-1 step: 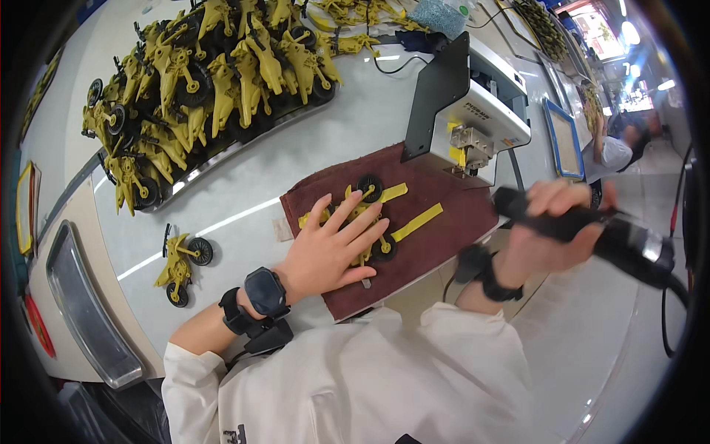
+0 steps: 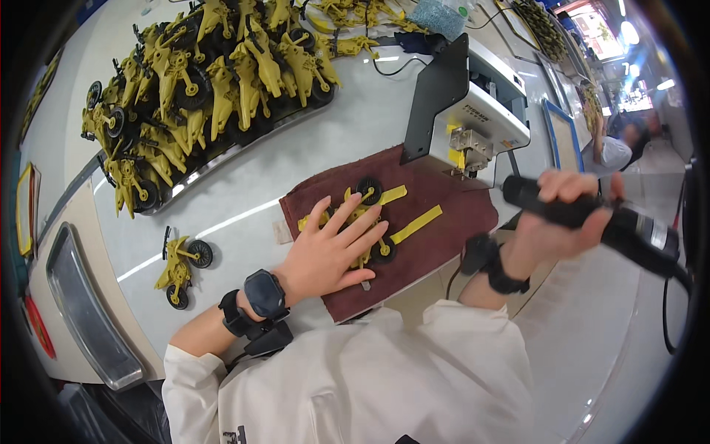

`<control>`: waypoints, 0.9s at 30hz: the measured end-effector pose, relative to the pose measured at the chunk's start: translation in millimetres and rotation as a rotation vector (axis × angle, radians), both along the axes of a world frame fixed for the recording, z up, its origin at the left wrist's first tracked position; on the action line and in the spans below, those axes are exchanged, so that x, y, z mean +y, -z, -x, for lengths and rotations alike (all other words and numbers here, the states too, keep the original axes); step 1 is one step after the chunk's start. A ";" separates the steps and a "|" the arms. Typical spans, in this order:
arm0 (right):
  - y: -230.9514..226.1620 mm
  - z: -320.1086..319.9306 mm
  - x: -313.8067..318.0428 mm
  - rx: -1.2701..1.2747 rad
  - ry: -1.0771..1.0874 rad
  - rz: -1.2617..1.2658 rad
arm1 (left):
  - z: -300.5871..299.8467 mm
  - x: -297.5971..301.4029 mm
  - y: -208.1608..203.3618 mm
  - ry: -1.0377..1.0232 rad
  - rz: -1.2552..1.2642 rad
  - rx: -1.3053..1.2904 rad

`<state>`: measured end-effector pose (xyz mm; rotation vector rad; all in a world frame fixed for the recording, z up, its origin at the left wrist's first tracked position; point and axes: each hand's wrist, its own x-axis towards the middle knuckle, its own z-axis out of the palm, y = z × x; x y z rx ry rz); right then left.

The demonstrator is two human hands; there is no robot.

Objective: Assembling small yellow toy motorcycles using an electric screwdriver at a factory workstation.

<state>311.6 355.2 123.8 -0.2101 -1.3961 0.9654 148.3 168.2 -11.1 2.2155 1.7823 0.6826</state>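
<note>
Left hand (image 2: 329, 251) lying open over bike (image 2: 384, 249), mid-dial on mat (image 2: 421, 255); right hand (image 2: 562, 231) gripping tool (image 2: 637, 238) toward 3 o'clock, edging toward 1, staying off bike, which left is likely steadying.

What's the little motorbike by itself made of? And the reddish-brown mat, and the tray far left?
The motorbike: probably plastic, smooth-looking, its body evenly yellow. The mat: likely cloth, dull with rough-looking edges. The tray: perhaps metal, grey with glints along its rim.
</note>
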 end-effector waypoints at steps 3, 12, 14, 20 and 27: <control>9.7 21.4 30.2 -0.101 0.185 -0.030 | -0.5 2.1 1.6 0.009 0.002 -0.014; 31.4 6.5 -36.3 -0.131 -0.309 0.167 | 2.7 0.0 5.4 -0.016 -0.001 -0.042; 35.0 6.2 -65.2 -0.117 -0.544 0.185 | 2.3 2.7 3.9 -0.020 0.018 -0.046; 62.5 24.9 -91.3 -0.256 -0.704 0.007 | 1.6 -2.1 7.7 -0.028 0.028 -0.137; 73.5 26.0 -85.8 -0.361 -0.877 0.110 | 1.4 -2.3 12.0 -0.034 -0.002 -0.159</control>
